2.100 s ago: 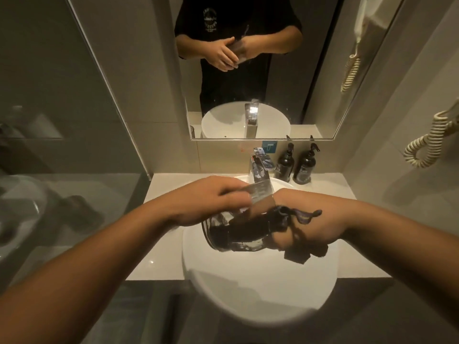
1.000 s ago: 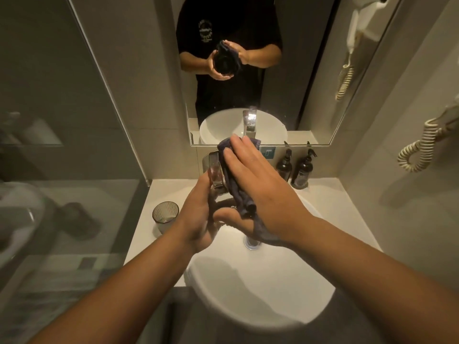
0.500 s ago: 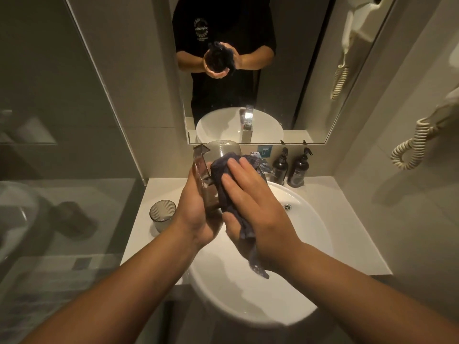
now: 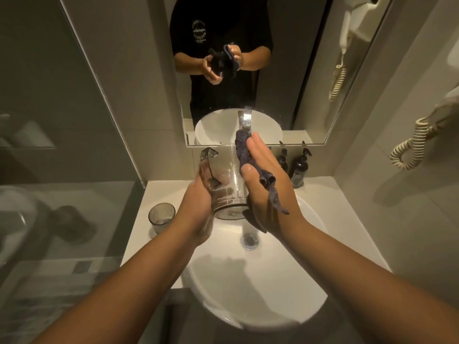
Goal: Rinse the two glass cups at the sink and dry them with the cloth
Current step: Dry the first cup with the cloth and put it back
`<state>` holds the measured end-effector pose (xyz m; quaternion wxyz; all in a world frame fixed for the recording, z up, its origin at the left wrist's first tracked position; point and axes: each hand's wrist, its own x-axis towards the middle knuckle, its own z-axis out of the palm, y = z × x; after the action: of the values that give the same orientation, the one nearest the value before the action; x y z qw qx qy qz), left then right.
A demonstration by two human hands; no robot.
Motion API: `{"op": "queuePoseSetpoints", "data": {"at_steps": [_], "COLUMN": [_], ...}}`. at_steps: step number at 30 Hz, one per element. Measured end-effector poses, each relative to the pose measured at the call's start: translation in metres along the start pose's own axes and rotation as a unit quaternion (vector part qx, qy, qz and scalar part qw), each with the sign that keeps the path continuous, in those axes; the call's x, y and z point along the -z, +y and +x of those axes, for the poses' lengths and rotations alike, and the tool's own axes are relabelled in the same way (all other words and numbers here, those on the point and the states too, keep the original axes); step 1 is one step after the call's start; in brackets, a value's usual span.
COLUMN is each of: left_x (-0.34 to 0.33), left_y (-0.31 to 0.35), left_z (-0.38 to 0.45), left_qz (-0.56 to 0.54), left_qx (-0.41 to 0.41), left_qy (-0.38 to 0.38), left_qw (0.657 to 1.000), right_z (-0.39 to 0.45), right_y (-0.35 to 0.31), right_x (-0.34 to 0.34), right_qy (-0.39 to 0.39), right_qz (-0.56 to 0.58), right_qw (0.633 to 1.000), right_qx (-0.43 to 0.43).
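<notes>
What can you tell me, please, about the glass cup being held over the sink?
The glass cup is clear, smooth-walled and roughly cylindrical, with a thick base. It is held above the white sink, tilted so its open mouth points away toward the mirror. The left hand wraps its left side, fingers showing through the wall. The right hand presses a dark cloth against its right side and rim. Streaks or moisture seem to cling inside.

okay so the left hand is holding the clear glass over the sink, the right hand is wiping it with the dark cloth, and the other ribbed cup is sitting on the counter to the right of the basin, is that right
Nearly. In the head view the ribbed cup stands on the counter left of the basin, not right. The rest holds: left hand grips the clear glass, right hand presses the dark cloth to it.
</notes>
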<state>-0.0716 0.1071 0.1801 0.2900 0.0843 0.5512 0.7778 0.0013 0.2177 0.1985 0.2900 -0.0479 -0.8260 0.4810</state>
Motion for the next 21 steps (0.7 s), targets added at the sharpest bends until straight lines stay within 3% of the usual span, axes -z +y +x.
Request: {"op": "queuePoseSetpoints", "data": {"at_steps": [2,7,11,14,21], "left_x": [0.002,-0.003,-0.009,-0.006,-0.012], "left_y": [0.001,0.016,0.010,0.011,0.006], "left_z": [0.001,-0.009,-0.002,0.001,-0.005], "left_qz": [0.026,-0.057,-0.040,-0.081,-0.103], "left_qx": [-0.021,-0.016,-0.035,0.000,0.018], "left_qy": [0.040,-0.057,-0.007,-0.017,-0.032], "left_qw": [0.999,0.997,0.999,0.997,0.994], "right_z": [0.000,0.005,-0.001,-0.022,-0.022], "right_y": [0.002,0.000,-0.003,0.001,0.006], "right_x": [-0.001,0.001,-0.001,-0.006,0.005], "right_qy": [0.002,0.001,-0.016,-0.038,0.019], "right_qz": [-0.038,-0.107,-0.153,-0.190,-0.080], "right_qw": [0.999,0.991,0.978,0.963,0.983], "right_qx": [0.026,0.082,0.140,0.185,0.165]}}
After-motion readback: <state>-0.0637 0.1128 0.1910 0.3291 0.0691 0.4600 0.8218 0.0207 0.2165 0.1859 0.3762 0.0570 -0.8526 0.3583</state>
